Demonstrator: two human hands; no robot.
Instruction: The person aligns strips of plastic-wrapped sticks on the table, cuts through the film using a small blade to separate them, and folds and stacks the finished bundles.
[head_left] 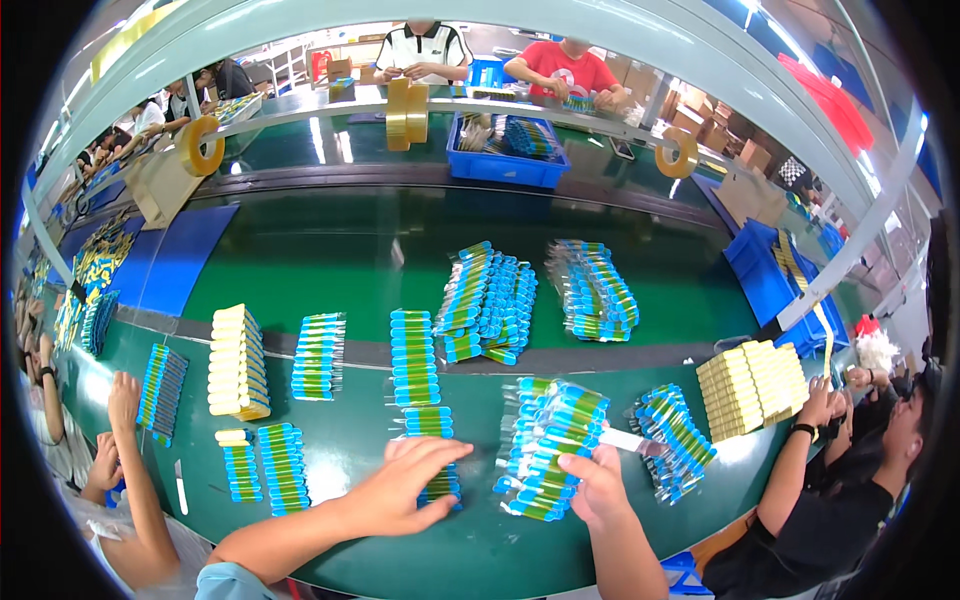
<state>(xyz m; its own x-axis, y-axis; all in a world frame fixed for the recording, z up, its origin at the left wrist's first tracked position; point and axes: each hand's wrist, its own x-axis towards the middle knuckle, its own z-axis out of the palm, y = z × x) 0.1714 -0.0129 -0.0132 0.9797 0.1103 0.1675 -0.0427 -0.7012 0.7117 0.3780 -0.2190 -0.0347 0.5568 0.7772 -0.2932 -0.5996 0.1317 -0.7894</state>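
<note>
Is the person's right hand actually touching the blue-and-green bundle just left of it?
Touching. The head view shows the right hand with its thumb over the bundle's right edge.

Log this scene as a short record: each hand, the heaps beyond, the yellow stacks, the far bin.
Left hand: open, over a blue-and-green row; contact unclear
Right hand: gripping a blue-and-green bundle
Beyond hands: left heap, right heap
Yellow stacks: left stack, right stack
Far side: blue bin, partly filled
</note>
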